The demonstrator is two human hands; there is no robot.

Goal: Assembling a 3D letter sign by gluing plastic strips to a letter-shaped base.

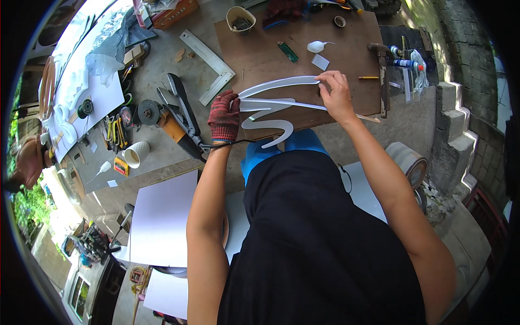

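Observation:
My left hand [223,116], in a red and dark knit work glove, is closed at the left ends of white pieces in front of me. Bare, my right hand [337,96] pinches the far end of a thin, bent white strip [279,85] that spans between both hands. Below it lies a white, curvy, letter-like cutout [281,125] with a looping tail, partly hidden by my glove. A second straight white edge [306,104] runs from the cutout toward my right wrist.
A brown board [254,57] covers the worktable. An angle grinder [173,127] lies left of my glove, near a metal square [208,62]. Beyond are a cup of nails [240,20], a white squeeze bottle [318,46] and a hammer [383,76]. Another person's hand [30,162] shows far left.

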